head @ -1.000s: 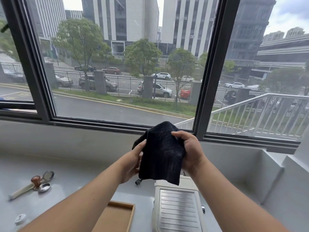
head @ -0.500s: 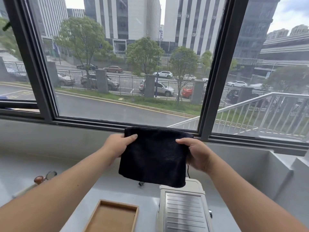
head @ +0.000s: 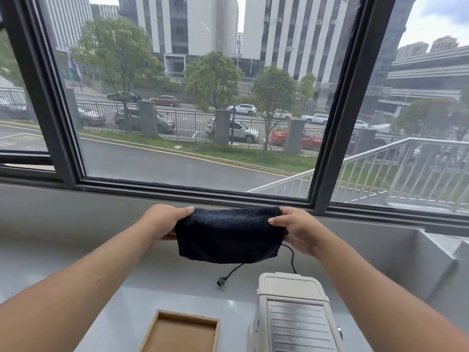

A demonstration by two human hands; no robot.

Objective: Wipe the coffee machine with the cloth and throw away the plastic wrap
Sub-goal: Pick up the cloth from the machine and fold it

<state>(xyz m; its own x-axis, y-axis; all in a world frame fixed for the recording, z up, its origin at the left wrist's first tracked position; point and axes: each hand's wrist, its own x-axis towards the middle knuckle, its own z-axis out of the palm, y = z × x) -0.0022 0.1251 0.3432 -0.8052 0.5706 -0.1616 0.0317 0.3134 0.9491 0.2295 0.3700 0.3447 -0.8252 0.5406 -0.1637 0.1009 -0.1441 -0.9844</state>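
Cloth (head: 228, 235): dark, soft towelling; now folded over to a shorter band than half a second ago, when it hung as a full open square, and a second ago it was bunched. Held in the air above the bench, in front of the window sill, touching nothing below.
Left hand (head: 162, 222): grips the cloth's left end, thumb on top, fingers (head: 184, 210) closed round the fold.
Right hand (head: 295, 229): grips the right end the same way, fingers (head: 275, 221) pinched shut on the fabric.
Coffee machine (head: 291, 316): cream body with ribbed metal top, standing on the bench below and to the right of the cloth; not yet touched by it.
Power cord (head: 229, 274): black, lying loose on the bench behind the machine, plug end free.
Wooden tray (head: 152, 334): just left of the machine, nothing in it.
Bench (head: 76, 262): pale grey surface.
Plastic wrap: not visible in this view.
Meaning of change: the cloth appears to be made into a pad for wiping; wiping itself has not begun.
Next need, as judged: bring the folded cloth down onto the machine's top.
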